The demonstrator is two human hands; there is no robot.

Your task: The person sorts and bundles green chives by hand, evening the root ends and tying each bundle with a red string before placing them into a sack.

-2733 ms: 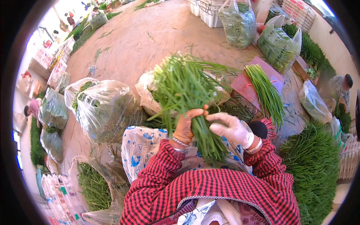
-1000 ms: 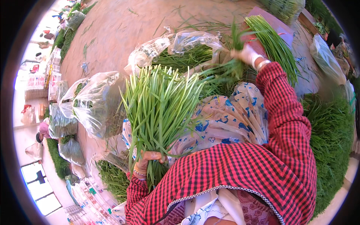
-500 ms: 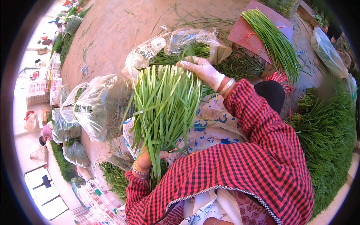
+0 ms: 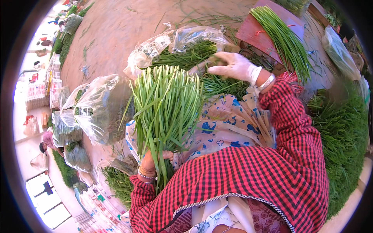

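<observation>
My left hand [image 4: 149, 164] is wrapped round the lower part of a thick bunch of garlic chives [image 4: 167, 105], held upright over my lap with the pale cut ends at the top. My right hand [image 4: 235, 69], in a thin whitish glove, hovers to the right of the bunch and apart from it. Its thumb and fingers are bent with a gap between them, and the fingertips are somewhat blurred. Beneath and beyond that hand lies an opened clear plastic bag [image 4: 149, 52] with more loose greens [image 4: 186, 54] in it.
A bunch of chives [image 4: 281, 42] rests on a reddish board [image 4: 248, 33] at the far right, near red ties [image 4: 291, 79]. A big heap of greens [image 4: 338, 143] lies to my right. Filled plastic bags [image 4: 97, 110] stand at left. A patterned plastic apron [image 4: 221, 128] covers my lap.
My right hand has left the top of the bunch and moved right, its fingers loosening. The bunch has shifted slightly left, still in my left hand.
</observation>
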